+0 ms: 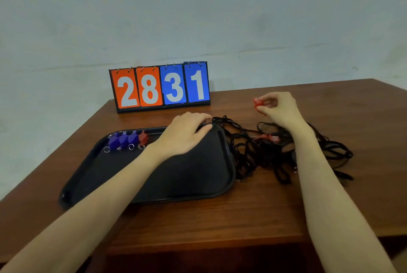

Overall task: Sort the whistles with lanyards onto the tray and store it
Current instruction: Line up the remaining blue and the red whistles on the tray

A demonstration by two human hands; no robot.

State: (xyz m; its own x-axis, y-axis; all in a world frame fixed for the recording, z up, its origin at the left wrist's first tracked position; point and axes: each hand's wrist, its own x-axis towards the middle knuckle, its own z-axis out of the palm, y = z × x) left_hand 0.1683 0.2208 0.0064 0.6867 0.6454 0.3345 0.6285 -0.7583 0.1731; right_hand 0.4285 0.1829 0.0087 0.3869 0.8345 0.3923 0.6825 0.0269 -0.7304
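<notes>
Nearest the camera, the black tray (pixel 187 184) lies on the wooden counter (pixel 253 213), most of its floor bare. Just right of the tray sprawls a tangle of black lanyards (pixel 264 151), with a red whistle (pixel 269 137) lying in it. Along the tray's far left rim stand three blue whistles (pixel 123 140) and one red whistle on the tray (pixel 143 137), their key rings toward the camera. The left hand (pixel 187 134) rests over the tray's far right corner, fingers curled at a lanyard's end; whether it grips is unclear. Beyond the tangle, right of the tray, the right hand (pixel 278 107) pinches a raised red whistle (pixel 257 103) in its fingertips. Behind the tray stands a flip scoreboard (pixel 160 86) reading 2831.
</notes>
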